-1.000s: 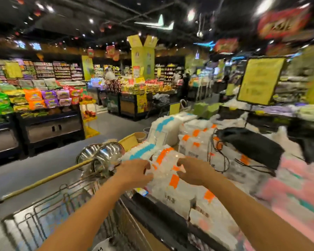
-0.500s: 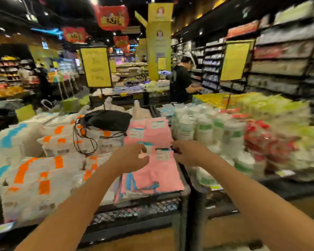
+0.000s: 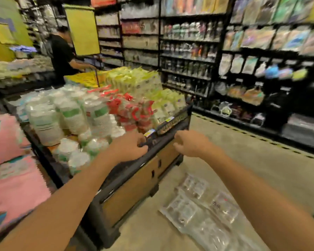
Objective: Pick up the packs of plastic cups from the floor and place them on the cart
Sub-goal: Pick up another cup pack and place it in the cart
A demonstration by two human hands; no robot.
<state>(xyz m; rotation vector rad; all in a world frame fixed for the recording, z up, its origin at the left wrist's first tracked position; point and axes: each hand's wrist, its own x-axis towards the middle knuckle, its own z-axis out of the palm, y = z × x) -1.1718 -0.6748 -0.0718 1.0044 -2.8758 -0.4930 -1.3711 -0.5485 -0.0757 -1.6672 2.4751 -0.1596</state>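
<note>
Several clear packs of plastic cups (image 3: 203, 212) lie flat on the concrete floor at the lower right, beside a display bin. My left hand (image 3: 129, 146) hangs in the air over the bin's front corner, fingers loosely curled, holding nothing. My right hand (image 3: 191, 144) floats to its right above the floor, also loosely curled with nothing in it. Both hands are well above the packs. No cart is in view.
A black and wood display bin (image 3: 134, 185) holds stacked white cups, red and yellow-green packets. Pink packs (image 3: 9, 171) fill the left. Dark shelving (image 3: 188, 51) lines the far side of the aisle. A person in black (image 3: 62, 55) stands beyond the bin.
My view has swung right, from the cart and orange-striped packs past the pink packs to the aisle floor. The packs on the floor have come into sight. Both hands stay raised with nothing in them.
</note>
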